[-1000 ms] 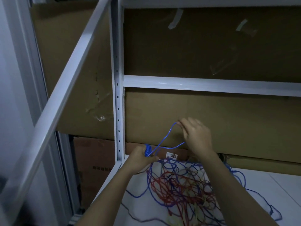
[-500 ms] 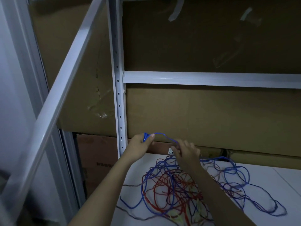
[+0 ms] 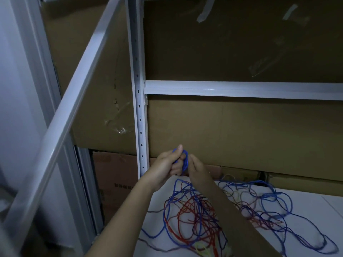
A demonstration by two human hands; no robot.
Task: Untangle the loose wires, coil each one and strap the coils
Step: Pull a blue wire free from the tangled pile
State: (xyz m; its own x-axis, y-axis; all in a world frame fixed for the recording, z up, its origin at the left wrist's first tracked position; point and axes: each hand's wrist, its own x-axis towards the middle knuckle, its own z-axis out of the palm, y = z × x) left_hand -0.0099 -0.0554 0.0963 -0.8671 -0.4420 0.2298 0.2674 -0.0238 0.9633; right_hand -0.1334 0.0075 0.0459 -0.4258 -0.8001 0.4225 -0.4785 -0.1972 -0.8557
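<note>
Shelf (image 3: 306,206) edge left; hands coil blue wire (image 3: 185,160).

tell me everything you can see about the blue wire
The blue wire is thin, flexible and looks plastic-coated. One end is wound into a small coil held above the shelf, gripped by the left hand, with the right hand laying it on. The rest trails down in loose loops across the white shelf, still tangled with the red wire and paler wires.
</note>
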